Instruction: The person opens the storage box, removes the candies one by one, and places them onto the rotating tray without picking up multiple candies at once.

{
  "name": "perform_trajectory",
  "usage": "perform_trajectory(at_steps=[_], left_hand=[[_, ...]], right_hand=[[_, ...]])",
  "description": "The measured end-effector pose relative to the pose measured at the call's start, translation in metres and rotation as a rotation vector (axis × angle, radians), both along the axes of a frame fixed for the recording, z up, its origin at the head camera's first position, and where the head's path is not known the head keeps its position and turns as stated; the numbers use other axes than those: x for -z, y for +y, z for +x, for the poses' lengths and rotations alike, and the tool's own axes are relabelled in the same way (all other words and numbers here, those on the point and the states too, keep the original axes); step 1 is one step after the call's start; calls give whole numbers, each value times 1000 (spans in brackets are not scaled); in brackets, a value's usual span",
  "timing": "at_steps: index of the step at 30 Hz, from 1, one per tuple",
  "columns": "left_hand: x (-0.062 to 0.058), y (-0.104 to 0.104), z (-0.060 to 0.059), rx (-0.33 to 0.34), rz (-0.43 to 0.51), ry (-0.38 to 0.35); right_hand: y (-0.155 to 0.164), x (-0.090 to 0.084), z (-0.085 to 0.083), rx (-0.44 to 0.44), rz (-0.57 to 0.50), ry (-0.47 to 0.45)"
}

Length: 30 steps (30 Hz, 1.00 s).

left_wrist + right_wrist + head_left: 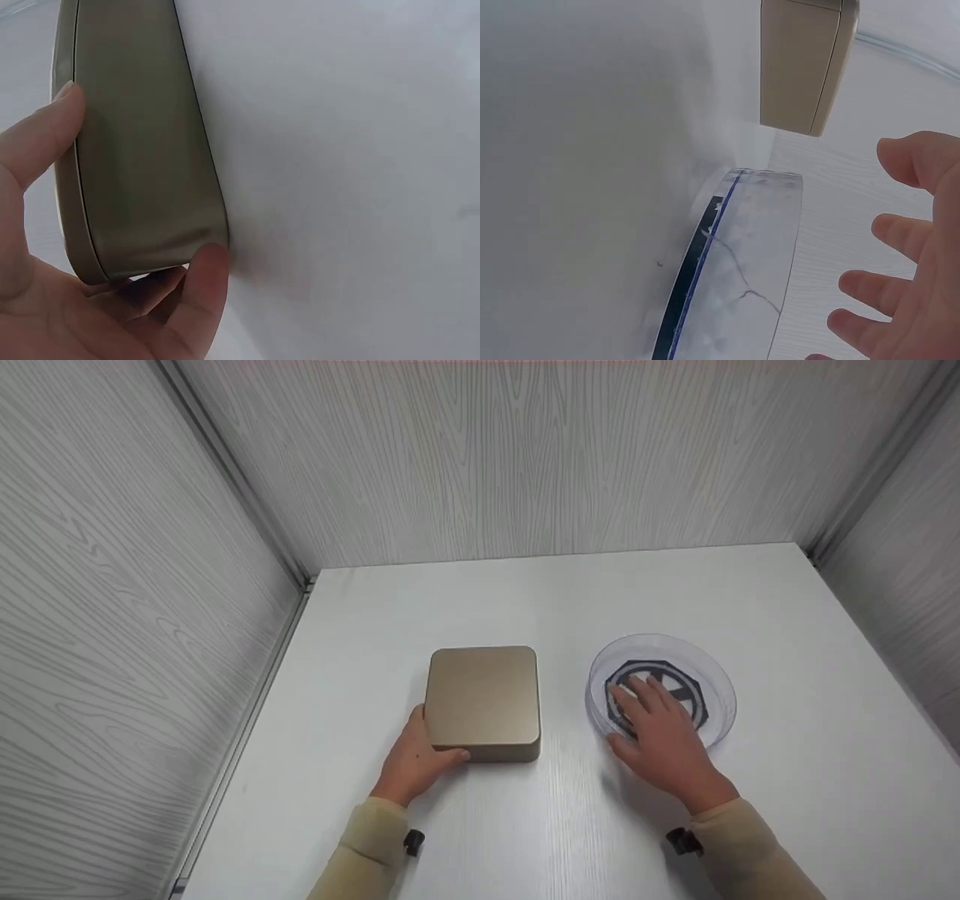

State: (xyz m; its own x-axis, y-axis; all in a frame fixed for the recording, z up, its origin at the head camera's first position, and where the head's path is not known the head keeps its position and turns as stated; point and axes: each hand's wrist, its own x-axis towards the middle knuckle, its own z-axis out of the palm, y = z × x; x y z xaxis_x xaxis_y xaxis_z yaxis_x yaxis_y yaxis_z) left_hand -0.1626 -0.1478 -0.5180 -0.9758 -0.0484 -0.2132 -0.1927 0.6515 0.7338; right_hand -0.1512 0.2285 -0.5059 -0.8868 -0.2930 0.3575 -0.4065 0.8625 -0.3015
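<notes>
We see the gold tin (pixel 484 701) lying flat on the white counter (pixel 480 592), our left hand (pixel 418 757) gripping its near-left corner. Just beside, our right hand (pixel 660 727) hovers with fingers spread, holding nothing, over the clear round dish (pixel 716 675).

Black emblem (pixel 679 690) in the clear dish (pixel 712 675) partly behind the right hand (pixel 660 735)

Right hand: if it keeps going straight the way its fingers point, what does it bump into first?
Most likely the clear round dish. The right hand hovers open right by it, fingers spread toward it. In the right wrist view a small gap shows, so it is probably not touching.
</notes>
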Motion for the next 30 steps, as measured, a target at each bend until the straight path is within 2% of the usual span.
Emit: perform_trajectory(at_steps=[5, 12, 21, 25, 30], left_hand=[[3, -1, 3, -21, 12, -18], [8, -3, 3, -30, 22, -9], [10, -6, 2, -5, 29, 19], [11, -6, 2, 6, 31, 50], [12, -3, 2, 47, 40, 68]], right_hand=[[-18, -2, -11, -24, 7, -58], [-61, -22, -36, -92, -4, -144], [-122, -44, -72, -187, 41, -209], [-149, -50, -87, -225, 73, -272], [-176, -55, -107, -220, 158, -371]])
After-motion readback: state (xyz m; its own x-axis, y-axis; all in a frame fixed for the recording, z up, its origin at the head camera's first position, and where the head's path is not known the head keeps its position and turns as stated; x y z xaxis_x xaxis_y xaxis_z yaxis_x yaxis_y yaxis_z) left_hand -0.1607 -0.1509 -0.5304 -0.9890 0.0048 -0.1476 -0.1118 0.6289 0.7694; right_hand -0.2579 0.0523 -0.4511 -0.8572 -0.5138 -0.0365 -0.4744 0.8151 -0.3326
